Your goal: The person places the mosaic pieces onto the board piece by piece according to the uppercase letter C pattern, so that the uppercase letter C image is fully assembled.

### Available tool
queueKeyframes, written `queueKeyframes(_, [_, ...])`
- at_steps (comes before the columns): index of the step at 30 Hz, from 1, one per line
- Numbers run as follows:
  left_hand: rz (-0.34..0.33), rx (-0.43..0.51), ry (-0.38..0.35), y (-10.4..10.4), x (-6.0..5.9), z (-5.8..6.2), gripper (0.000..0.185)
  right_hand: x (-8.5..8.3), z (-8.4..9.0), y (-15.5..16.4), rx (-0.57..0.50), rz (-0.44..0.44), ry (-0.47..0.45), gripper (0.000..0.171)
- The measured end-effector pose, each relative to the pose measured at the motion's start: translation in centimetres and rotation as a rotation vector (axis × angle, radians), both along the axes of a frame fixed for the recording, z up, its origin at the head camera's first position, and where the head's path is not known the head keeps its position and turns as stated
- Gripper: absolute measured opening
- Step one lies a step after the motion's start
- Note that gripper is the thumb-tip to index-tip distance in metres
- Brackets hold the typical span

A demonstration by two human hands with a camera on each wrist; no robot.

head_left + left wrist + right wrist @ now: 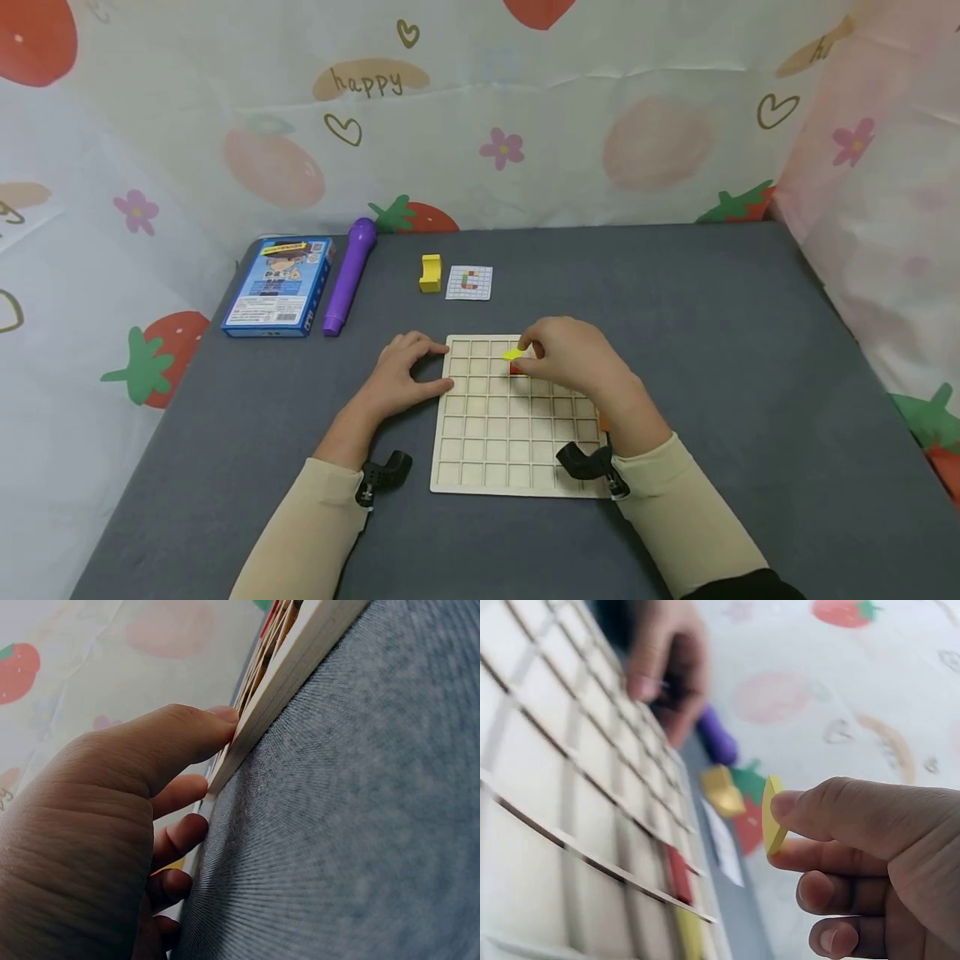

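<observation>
One thin flat yellow tile point(773, 821) is pinched in the right hand point(576, 357), above a pale wooden grid board point(472, 475), near a small red tile point(679, 874) lying in its grid. The left hand point(397, 377), thumb and fingers apart, touches the board's left edge. Beyond lies a yellow notched block point(431, 273).

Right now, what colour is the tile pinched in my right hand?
The tile is plain yellow; it shows best in the right wrist view.
</observation>
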State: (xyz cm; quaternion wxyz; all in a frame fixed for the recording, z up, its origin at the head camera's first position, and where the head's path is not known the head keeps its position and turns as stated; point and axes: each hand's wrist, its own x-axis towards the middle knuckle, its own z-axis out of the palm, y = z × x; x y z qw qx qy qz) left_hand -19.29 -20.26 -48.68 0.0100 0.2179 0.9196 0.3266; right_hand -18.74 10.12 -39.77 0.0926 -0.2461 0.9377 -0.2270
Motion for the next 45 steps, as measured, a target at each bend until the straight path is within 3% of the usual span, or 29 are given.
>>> queueKeyframes(4, [0.001,-0.004,0.003,0.1,-0.1,0.1,0.053,0.0,-1.7,-1.8,0.072,0.044,0.048,0.017])
queueKeyframes(9, [-0.002,-0.008,0.001,0.2,-0.1,0.2,0.054,0.2,-3.3,-2.9,0.149,0.038,0.109,0.017])
queueKeyframes(17, [-0.005,-0.009,-0.004,0.4,-0.1,0.0,0.053,0.8,-3.8,-3.1,0.193,0.014,0.277,0.020])
queueKeyframes(24, [-0.005,-0.004,0.003,0.4,-0.2,-0.1,0.053,1.0,-4.1,-3.5,0.174,-0.022,0.333,0.019])
queueKeyframes(29, [-0.010,-0.006,0.009,0.4,-0.1,0.0,0.053,1.0,-4.2,-3.5,0.166,-0.072,0.309,0.023])
queueKeyframes(34, [-0.011,0.004,0.010,0.4,-0.1,0.1,0.053,1.0,-3.8,-3.1,0.153,-0.048,0.250,0.016])
queueKeyframes(36, [-0.009,0.006,0.010,0.3,0.0,0.1,0.053,1.0,-3.3,-2.7,0.124,-0.045,0.202,0.011])
queueKeyframes(45, [-0.004,-0.004,0.015,0.1,0.0,0.0,0.054,1.3,0.0,0.8,-0.082,-0.117,0.018,0.027])
